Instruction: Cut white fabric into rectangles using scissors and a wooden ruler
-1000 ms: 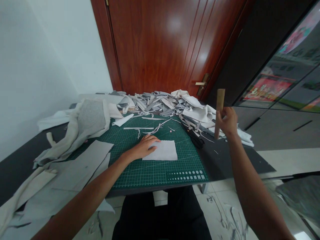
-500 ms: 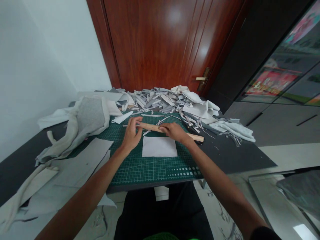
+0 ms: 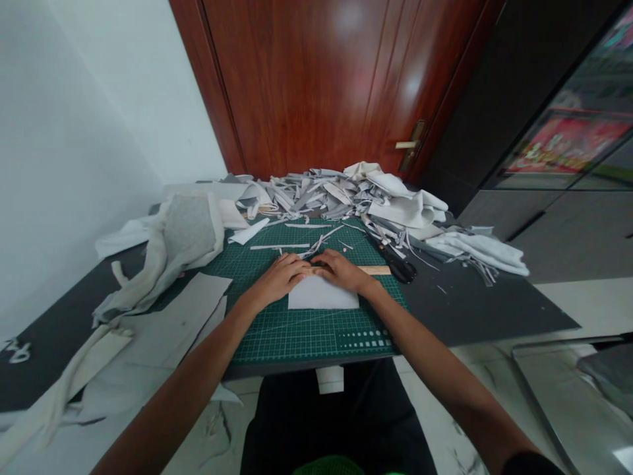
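A light wooden ruler (image 3: 376, 270) lies across the top edge of a white rectangular piece of material (image 3: 324, 298), flat on the green cutting mat (image 3: 287, 340). My left hand (image 3: 283, 276) is on the ruler's left part, fingers bent and held together. Close beside it, my right hand (image 3: 342, 269) grips the ruler near its middle, and the ruler's right end sticks out past it. The fingertips of both hands almost meet. Thin cut strips (image 3: 279, 247) are scattered just beyond the hands. Black-handled scissors (image 3: 403, 269) rest at the mat's right edge.
A heap of grey and white scraps (image 3: 321, 194) lines the back of the dark table (image 3: 475, 307), below a wooden door (image 3: 306, 86). Large grey-white sheets (image 3: 163, 323) and a rolled fabric piece (image 3: 192, 227) cover the left side. More white cloth (image 3: 487, 254) lies at the right.
The ruler, held raised above the white piece before, has come down onto its top edge. My left hand has moved right, closer to my right hand. The view has shifted slightly.
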Demonstrator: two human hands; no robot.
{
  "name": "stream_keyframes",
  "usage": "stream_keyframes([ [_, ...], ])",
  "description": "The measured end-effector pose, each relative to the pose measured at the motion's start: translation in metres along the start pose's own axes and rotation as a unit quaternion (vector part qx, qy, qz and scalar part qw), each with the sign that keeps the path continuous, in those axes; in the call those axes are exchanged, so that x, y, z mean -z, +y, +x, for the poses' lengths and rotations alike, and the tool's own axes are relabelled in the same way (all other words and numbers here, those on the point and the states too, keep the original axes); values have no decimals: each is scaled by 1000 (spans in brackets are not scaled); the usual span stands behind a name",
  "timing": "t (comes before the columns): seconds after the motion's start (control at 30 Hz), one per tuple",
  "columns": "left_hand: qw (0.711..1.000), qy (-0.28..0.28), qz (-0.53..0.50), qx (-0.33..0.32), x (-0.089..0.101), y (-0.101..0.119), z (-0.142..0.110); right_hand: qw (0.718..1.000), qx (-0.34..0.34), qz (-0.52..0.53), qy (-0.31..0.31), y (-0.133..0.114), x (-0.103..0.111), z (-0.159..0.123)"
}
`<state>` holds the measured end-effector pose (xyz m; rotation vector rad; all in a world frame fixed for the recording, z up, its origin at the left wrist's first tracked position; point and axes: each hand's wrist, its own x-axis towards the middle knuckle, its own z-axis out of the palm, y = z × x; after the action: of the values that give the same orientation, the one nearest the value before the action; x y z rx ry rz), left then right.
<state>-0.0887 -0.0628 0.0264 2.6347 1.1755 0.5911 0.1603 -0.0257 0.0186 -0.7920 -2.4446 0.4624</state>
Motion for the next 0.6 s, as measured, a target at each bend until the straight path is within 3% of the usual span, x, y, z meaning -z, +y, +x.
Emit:
stream_keyframes([
  [0.27,1000,-21,-10,17,10,-1,0,995,-44,53,-78,20,41,-23],
  [0.43,997,-68,-42,-11,19,3,0,989,-71,86,-97,13,41,-22],
  [0.6,998,-53,-31,-9,16,0,-1,991,-55,75,-95,13,40,-21],
])
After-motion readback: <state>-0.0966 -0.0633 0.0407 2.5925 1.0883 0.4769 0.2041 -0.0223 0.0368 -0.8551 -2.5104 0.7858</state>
